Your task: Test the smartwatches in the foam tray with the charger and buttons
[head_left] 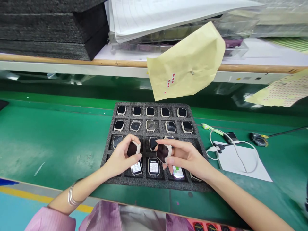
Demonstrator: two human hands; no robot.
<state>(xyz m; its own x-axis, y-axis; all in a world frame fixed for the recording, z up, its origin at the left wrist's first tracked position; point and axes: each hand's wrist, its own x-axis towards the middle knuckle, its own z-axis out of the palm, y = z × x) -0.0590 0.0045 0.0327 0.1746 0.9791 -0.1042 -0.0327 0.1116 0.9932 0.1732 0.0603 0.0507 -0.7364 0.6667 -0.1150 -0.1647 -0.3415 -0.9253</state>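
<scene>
My left hand (pixel 127 154) is closed around a smartwatch case (pixel 133 149) with a dark screen, just above the foam tray (pixel 144 183). In my right hand (pixel 184 155) is a second smartwatch case (pixel 163 153), its dark face tilted, pinched between thumb and fingers. Beneath both hands the dark grey tray holds several strapless watch cases in square pockets. Those at the back, such as one watch (pixel 150 111), have dark screens. In the front row, a watch (pixel 153 166) shows a lit white grid, and another watch (pixel 178 172) glows green and white. My hands partly hide the nearer rows.
Right of the tray lie a white cable (pixel 252 146), a sheet of white paper (pixel 245 165), a green pen (pixel 211 129) and a small black device (pixel 230 138). A shelf edge (pixel 115 65) with hanging yellow paper (pixel 187 64) overhangs the green bench. Black foam blocks (pixel 48 32) sit above.
</scene>
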